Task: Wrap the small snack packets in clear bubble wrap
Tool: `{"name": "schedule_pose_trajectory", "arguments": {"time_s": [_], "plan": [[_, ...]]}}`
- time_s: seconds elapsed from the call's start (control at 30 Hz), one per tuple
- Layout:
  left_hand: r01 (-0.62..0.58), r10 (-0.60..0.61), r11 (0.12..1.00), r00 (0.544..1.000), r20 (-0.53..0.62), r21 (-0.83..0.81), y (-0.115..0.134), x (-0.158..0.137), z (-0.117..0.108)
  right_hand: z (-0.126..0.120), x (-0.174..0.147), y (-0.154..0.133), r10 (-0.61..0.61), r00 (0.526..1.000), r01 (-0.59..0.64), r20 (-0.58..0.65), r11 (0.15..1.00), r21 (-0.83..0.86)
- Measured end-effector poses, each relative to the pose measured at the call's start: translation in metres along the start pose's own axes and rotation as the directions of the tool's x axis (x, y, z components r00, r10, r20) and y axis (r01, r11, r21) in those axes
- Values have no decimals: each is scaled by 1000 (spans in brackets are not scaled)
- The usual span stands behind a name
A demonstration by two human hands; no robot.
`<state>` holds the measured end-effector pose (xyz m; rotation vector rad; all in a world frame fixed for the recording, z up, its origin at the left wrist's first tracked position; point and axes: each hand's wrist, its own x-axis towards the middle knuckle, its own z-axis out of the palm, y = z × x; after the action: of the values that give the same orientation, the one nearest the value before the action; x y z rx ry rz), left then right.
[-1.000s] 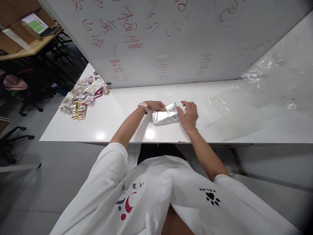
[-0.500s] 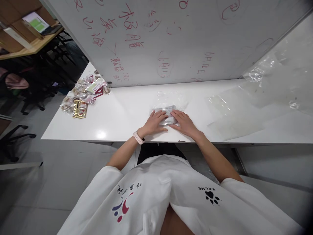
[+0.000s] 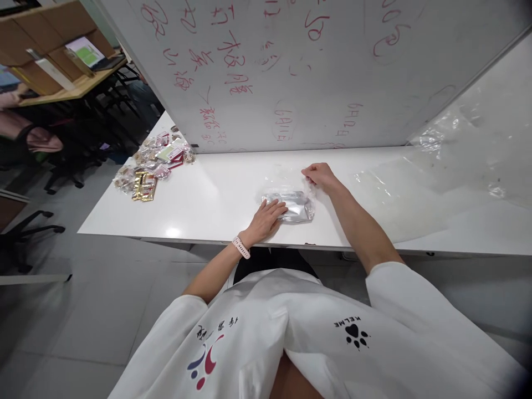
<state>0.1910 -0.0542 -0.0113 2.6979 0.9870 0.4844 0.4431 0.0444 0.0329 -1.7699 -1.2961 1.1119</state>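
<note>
Across the room from me, a person's left hand [image 3: 266, 220] lies flat, fingers extended, on a silver foil pouch [image 3: 299, 207] at the center of the frame, while the right hand [image 3: 321, 176] pinches the upper edge of its clear plastic bag [image 3: 285, 176]. Small packets [image 3: 143, 166] crowd the white table's [image 3: 216, 194] end, left of center.
</note>
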Motion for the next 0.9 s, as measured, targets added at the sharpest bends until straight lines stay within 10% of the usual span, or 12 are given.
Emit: {"name": "schedule_pose_trajectory", "arguments": {"time_s": [0.17, 0.33, 0.53, 0.9], "plan": [[-37, 36, 999, 999, -28, -15, 0, -9, 2, 49, 15, -26, -113, 965, 99, 235, 993, 67], [-47, 45, 998, 998, -37, -36, -4, -7, 2, 63, 10, -19, -260, 717, 449, 647, 882, -144], [-36, 32, 995, 998, -52, -96, -8, -5, -5, 57, 25, -13, -412, 811, 582, 416, 643, -497], [158, -89, 939, 969, 230, -306, -54, 97, -65, 30, 18, -7, -167, 803, 146, 573, 986, 83]]}}
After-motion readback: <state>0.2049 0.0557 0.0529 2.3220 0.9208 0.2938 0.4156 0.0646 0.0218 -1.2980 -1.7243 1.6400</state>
